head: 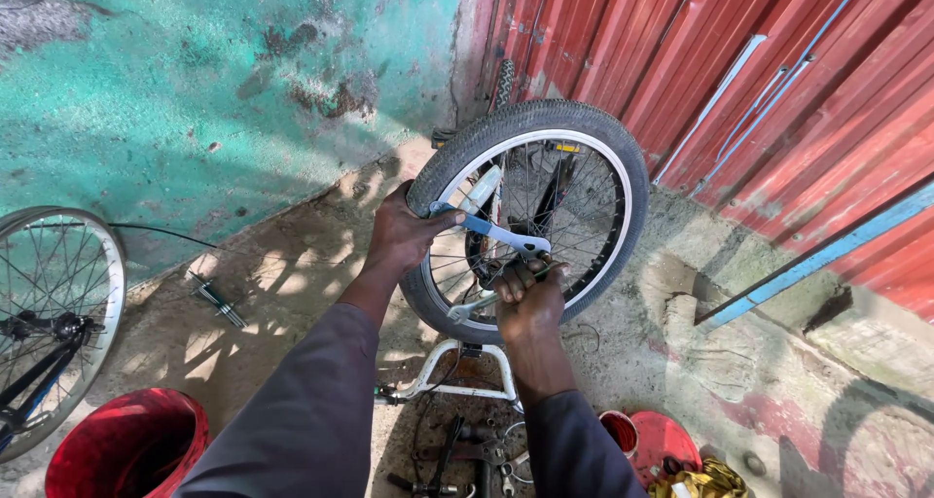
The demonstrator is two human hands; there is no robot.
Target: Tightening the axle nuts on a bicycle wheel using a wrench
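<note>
while the bicycle wheel (530,216) stands upright in the white frame (457,376) on the concrete floor (292,294), a blue spanner (491,231) is gripped closed by the left hand (404,233); a silver spanner (474,306) at the hub is clasped tight by the right hand (530,299). a red bucket (131,446) sits at lower left.

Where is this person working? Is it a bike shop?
Probably an outdoor bicycle repair spot. Both hands, the left hand and right hand, work spanners at a bicycle wheel. A second wheel stands by the green wall, and loose tools lie on the ground.
</note>
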